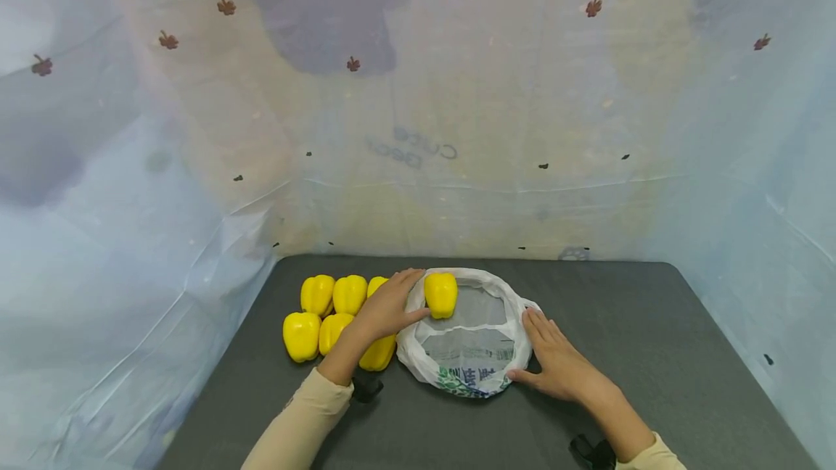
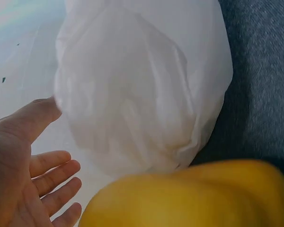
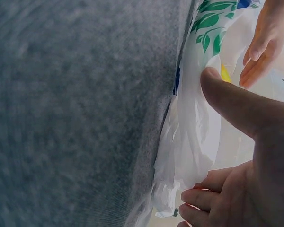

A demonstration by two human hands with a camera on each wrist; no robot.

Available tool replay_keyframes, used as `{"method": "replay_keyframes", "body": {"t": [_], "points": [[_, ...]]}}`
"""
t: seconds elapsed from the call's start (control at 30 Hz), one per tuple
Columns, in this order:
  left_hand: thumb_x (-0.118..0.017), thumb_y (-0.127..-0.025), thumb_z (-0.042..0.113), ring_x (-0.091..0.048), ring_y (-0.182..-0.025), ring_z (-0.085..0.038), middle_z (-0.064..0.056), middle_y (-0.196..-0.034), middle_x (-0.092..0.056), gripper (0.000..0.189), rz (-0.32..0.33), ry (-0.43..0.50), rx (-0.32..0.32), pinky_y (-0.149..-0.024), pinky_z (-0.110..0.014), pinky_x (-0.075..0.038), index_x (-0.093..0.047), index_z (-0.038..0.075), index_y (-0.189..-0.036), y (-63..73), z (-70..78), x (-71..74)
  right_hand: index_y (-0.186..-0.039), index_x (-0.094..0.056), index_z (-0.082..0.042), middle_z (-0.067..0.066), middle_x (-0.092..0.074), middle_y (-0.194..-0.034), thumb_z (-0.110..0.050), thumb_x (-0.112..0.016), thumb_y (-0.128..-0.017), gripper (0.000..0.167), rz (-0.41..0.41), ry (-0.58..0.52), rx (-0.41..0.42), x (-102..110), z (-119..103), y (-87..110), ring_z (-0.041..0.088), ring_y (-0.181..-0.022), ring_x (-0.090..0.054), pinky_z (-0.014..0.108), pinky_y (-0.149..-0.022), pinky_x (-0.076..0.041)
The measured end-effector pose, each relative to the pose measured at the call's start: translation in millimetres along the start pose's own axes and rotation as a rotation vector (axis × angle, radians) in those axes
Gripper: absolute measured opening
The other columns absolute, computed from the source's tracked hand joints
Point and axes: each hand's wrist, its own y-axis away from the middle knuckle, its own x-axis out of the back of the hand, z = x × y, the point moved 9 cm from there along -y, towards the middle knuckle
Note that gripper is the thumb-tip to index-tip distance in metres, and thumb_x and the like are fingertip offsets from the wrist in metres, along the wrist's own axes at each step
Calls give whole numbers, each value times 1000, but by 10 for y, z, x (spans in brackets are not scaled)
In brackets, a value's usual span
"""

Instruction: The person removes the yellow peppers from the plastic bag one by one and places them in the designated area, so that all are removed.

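Observation:
A white plastic bag [image 1: 516, 354] with green leaf print stands on the table with its mouth spread open upward. One yellow bell pepper [image 1: 440, 294] shows within the bag's mouth, at the far left side. My left hand [image 1: 390, 303] is at the bag's left rim beside that pepper, fingers extended, the thumb apart from them; in the left wrist view its palm holds nothing. Along the right rim lies my right hand [image 1: 555, 357], its fingers straight and its thumb against the white plastic [image 3: 194, 127].
Several more yellow bell peppers [image 1: 302, 337] sit in two rows left of the bag, partly hidden by the left arm. One pepper [image 2: 189, 201] looms close in the left wrist view. Patterned sheeting [image 1: 496, 114] surrounds the dark grey table [image 1: 653, 325] at the back and sides.

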Motion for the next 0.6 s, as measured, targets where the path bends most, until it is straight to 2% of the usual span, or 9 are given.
{"method": "replay_keyframes", "body": {"t": [0.23,0.6], "points": [[-77,-100,47,-41,-155,-32,-12,-167,-44,87,-22,-45,-19,-126,-51,-38,-38,8,-167,-99,34,-128,-164,-24,13,32,-23,-172,-52,-83,-92,114,-2,-5,-7,-2,10,1,49,-160,-20,67,-128,-20],[-79,-97,49,-40,-156,-34,-13,-167,-43,91,-40,-96,1,-128,-52,-33,-38,8,-167,-218,71,-174,-164,-25,13,32,-25,-172,-53,-84,-90,115,12,5,-2,11,21,9,49,-160,-22,67,-127,-22]]}}
